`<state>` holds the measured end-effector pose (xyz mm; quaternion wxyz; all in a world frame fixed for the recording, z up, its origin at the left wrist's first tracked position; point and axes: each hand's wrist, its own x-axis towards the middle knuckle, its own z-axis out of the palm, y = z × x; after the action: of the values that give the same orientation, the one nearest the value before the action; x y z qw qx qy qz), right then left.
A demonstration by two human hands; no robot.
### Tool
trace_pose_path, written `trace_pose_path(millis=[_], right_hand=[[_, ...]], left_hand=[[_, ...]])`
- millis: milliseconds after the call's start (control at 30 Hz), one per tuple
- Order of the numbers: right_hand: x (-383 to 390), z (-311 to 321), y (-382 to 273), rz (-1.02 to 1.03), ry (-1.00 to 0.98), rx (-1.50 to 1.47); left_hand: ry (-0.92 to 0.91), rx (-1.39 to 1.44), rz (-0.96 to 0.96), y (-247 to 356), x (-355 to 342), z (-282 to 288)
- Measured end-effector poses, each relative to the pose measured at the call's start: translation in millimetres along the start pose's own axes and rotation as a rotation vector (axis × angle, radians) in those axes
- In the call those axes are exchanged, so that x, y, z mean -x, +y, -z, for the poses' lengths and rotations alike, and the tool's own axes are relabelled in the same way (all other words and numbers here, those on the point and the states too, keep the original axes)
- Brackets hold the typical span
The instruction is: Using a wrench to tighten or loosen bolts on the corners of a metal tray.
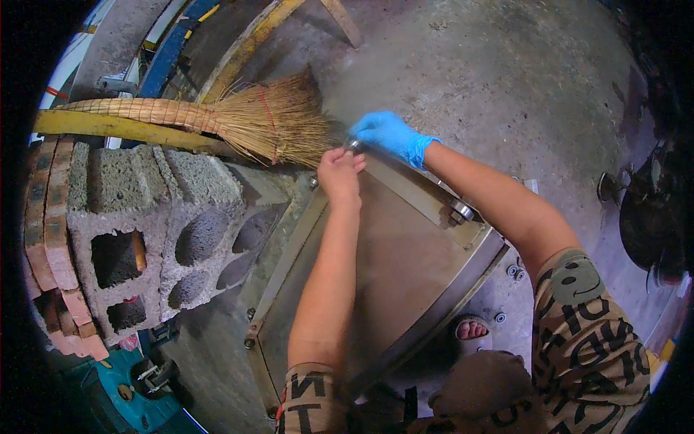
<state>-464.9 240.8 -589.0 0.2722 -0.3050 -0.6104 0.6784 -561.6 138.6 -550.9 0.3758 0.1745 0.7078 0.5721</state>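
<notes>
Both hands meet at the far corner of a flat metal panel (pixel 383 239) with a metal frame around its edge. My left hand (pixel 340 173) is bare, its fingers curled against a small shiny round metal part (pixel 353 145) at that corner. From the other side my right hand (pixel 390 135), in a blue glove, closes its fingertips on the same part; they partly cover it. A bearing (pixel 461 212) sits on a bolt at the panel's right corner. Smaller bolts (pixel 251 343) show along the left edge.
A straw broom (pixel 267 119) lies just beyond my left hand, over a yellow bar (pixel 123 126). Concrete blocks (pixel 163 195) and bricks (pixel 58 217) are stacked at left. Loose bearings (pixel 500 317) lie on the floor near my foot (pixel 473 330). A teal object (pixel 126 390) stands lower left.
</notes>
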Motion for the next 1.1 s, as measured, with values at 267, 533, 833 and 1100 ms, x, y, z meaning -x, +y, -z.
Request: trace_pose_path(millis=[267, 533, 833, 1100], right_hand=[[-0.6, 0.9, 5.8, -0.013, -0.019, -0.091], [0.0, 1.6, 0.0, -0.034, -0.033, -0.091], [-3.1, 1.6, 3.5, -0.027, -0.042, -0.086], [-1.1, 1.5, 2.8, -0.021, -0.034, -0.085]], left_hand=[[0.127, -0.812, -0.747, -4.2, 5.0, 2.8], [0.043, -0.017, -0.111, -0.2, -0.6, -0.8], [0.111, -0.370, -0.386, -8.3, -2.2, 1.2], [0.148, -0.681, -0.537, -4.5, -0.5, 6.2]])
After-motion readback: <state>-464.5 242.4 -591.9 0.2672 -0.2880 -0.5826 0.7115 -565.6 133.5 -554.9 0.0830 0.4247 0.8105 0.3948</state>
